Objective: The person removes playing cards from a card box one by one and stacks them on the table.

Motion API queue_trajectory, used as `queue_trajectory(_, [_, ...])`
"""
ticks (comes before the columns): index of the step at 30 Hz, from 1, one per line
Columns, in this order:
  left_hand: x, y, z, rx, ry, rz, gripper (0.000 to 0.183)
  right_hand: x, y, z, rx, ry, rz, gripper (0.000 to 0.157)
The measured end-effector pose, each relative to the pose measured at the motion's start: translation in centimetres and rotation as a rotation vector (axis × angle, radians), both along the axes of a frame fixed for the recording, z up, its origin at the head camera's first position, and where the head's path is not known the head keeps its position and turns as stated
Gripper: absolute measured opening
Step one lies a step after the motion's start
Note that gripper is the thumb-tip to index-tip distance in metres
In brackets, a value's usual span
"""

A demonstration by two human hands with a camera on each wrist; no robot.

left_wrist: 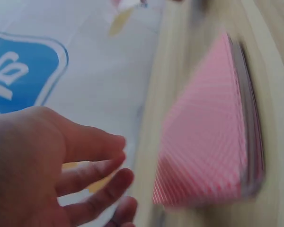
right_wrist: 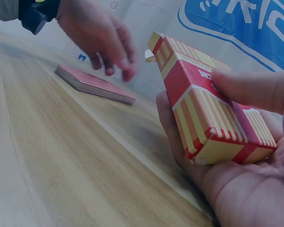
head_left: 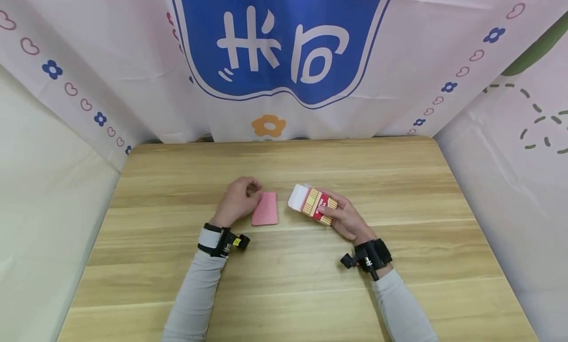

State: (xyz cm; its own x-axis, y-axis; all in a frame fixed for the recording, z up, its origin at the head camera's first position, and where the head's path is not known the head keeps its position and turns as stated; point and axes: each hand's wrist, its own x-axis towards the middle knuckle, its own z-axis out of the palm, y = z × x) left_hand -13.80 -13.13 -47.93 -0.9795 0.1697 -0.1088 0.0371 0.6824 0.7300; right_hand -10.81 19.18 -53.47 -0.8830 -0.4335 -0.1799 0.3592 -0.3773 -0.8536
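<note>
A deck of playing cards [head_left: 265,209] with pink patterned backs lies flat in a neat stack on the wooden table. Just left of it hovers my left hand [head_left: 241,199], its fingers loosely bent and holding nothing; the left wrist view shows a gap between these fingers [left_wrist: 114,187] and the deck [left_wrist: 203,127]. My right hand [head_left: 350,220] grips a red and yellow striped card box [head_left: 317,204], thumb across its printed face. The box's white end flap [head_left: 298,196] stands open, pointing left. Whether anything is inside the box is hidden.
The wooden table [head_left: 284,292] ends at the back against a hanging cloth [head_left: 177,110] with a blue emblem. Pale cloth walls stand on the left and right. A camera strap [head_left: 372,256] sits on the right wrist, another [head_left: 215,239] on the left.
</note>
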Motion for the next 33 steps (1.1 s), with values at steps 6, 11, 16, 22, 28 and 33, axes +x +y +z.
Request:
queue_trajectory(6, [1.0,3.2,1.2,0.151,0.189,-0.113,0.018,-0.1,0.2,0.1,-0.007,0.017,0.002,0.056])
queue_trajectory(11, [2.2,5.9,1.4,0.24,0.24,-0.215,0.011,-0.3,0.1,0.2,-0.008,0.057,0.012,0.053])
queue_trajectory(16, [3.1,7.1,0.7,0.201,0.197,-0.23,0.007,-0.1,-0.1,0.0,-0.009,0.045,0.044,0.054])
queue_trajectory(22, [3.1,7.3,0.5,0.189,0.143,-0.221,0.012,0.0,-0.1,0.2,-0.001,0.027,0.034,0.056])
queue_trajectory(28, [3.2,7.2,0.5,0.19,0.098,-0.205,0.011,0.0,-0.1,0.2,0.003,0.027,0.06,0.057])
queue_trajectory(33, [3.1,7.1,0.6,0.187,0.07,-0.197,0.009,0.2,-0.1,0.3,0.017,0.034,0.043,0.055])
